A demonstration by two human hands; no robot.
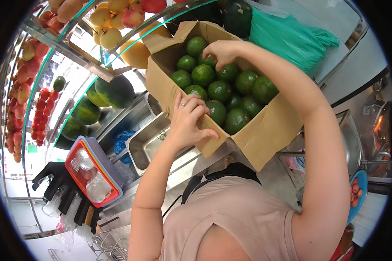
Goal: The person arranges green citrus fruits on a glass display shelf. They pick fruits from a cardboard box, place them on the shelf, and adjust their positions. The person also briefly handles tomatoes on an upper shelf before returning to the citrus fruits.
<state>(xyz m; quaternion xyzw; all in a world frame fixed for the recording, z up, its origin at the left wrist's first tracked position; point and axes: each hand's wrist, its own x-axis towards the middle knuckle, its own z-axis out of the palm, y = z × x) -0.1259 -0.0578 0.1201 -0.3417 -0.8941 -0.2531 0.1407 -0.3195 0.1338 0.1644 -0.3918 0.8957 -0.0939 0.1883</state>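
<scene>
An open cardboard box [163,76] full of green avocados [220,91] lies in front of me, its near flaps folded outward. My left hand [189,120], with a ring on one finger, rests over the box's near left edge, its thumb on the flap and its fingertips beside the avocados. My right hand [222,53] reaches in from the right over the far part of the box. Its fingers curve down around an avocado [207,61] there; whether they grip it is not clear.
Steel pans [150,143] sit in the counter left of the box. Watermelons [114,91] and glass shelves of fruit are farther left. Stacked plastic baskets [85,176] hold clear cups. A green plastic bag [287,39] lies behind right; a blue bowl [362,192] of small reddish fruit is at right.
</scene>
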